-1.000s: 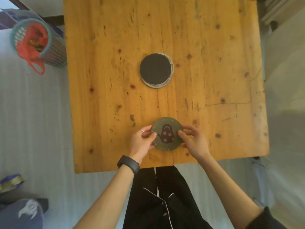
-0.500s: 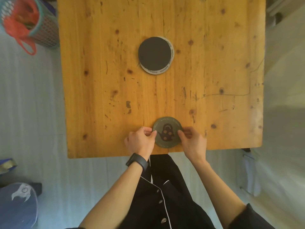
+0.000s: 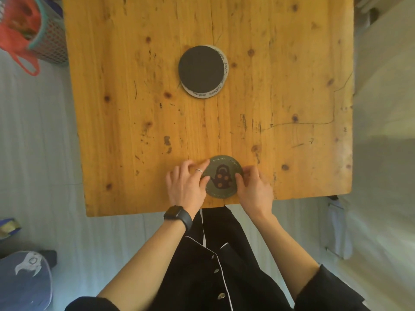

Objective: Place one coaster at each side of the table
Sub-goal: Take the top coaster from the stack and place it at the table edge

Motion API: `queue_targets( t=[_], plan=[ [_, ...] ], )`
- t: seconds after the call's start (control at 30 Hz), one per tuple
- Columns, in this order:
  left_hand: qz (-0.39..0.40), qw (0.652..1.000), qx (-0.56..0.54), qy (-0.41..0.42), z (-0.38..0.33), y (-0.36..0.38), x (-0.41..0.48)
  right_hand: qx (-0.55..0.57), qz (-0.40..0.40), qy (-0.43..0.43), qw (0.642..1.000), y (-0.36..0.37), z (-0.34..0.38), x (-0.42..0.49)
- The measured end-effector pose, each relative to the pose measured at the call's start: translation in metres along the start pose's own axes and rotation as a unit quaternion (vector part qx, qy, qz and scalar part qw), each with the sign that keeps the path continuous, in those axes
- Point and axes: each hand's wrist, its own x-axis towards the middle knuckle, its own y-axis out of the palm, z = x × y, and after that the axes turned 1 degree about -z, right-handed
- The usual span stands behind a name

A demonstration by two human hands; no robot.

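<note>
We count three coasters on wooden table: teapot coaster flat at near edge, pinched between our left hand and right hand; two-coaster stack at centre.

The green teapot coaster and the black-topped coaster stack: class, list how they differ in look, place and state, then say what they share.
The green teapot coaster shows a printed picture; the black-topped coaster stack shows a plain dark face. The green teapot coaster lies by the near edge of the table; the stack sits nearer the middle. The left hand and right hand touch the green one; nothing touches the stack. Both are round and flat.
</note>
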Motion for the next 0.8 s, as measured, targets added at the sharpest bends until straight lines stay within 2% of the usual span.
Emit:
queue_targets(
  t=[0.1, 0.17, 0.27, 0.43, 0.5, 0.57, 0.67, 0.8],
  plan=[
    [-0.006, 0.997, 0.042, 0.071, 0.012, 0.005, 0.004, -0.037, -0.035, -0.06, 0.997, 0.0, -0.001, 0.0],
    [0.004, 0.994, 0.049, 0.101, 0.021, 0.008, 0.006, -0.082, -0.05, -0.134, 0.986, -0.001, -0.004, 0.002],
    [0.032, 0.99, 0.053, 0.128, 0.03, 0.011, 0.008, -0.117, -0.024, -0.189, 0.975, -0.005, -0.004, 0.005],
    [0.028, 0.986, 0.043, 0.158, 0.036, 0.006, 0.022, -0.159, 0.101, -0.097, 0.977, -0.03, 0.022, 0.039],
    [0.019, 0.988, 0.03, 0.153, 0.037, -0.002, 0.046, -0.136, 0.143, -0.072, 0.978, -0.038, 0.04, 0.063],
    [-0.01, 0.994, 0.02, 0.11, 0.037, -0.012, 0.08, -0.084, 0.13, -0.056, 0.986, -0.042, 0.063, 0.086],
    [-0.052, 0.998, -0.001, 0.041, 0.038, -0.027, 0.134, -0.008, 0.069, -0.048, 0.996, -0.039, 0.099, 0.12],
    [-0.015, 1.0, 0.013, 0.01, 0.05, -0.032, 0.181, 0.041, -0.001, -0.049, 0.998, -0.029, 0.136, 0.162]
  ],
)
